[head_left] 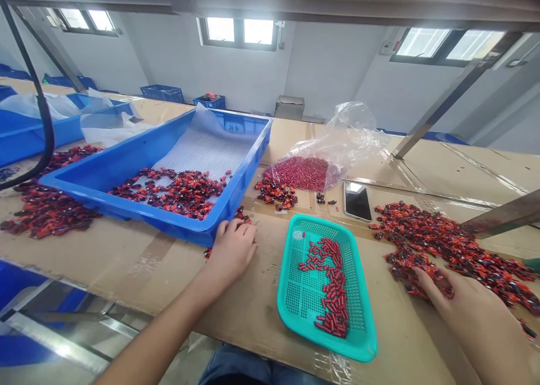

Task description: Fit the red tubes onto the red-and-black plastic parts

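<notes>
My left hand (234, 243) rests on the table by the near corner of a blue tray (158, 219), its fingers curled down. Small red-and-black parts (242, 215) peek out around it; what its fingers hold is hidden. On the right, my right hand (475, 306) curves its thumb and fingers around some parts at the near edge of a big heap of red-and-black parts (434, 233). Between my hands stands a green mesh basket (291, 295) with many short dark-red tubes (335, 289) in it. More red-and-black parts (189, 191) lie on a white liner inside the tray.
Behind the basket are a clear bag of pink-red pieces (299, 171), a small pile of parts (276, 193) and a phone (357, 199). Another heap (54, 213) lies at left, near a black cable (44, 115). A metal post (455, 98) rises at right.
</notes>
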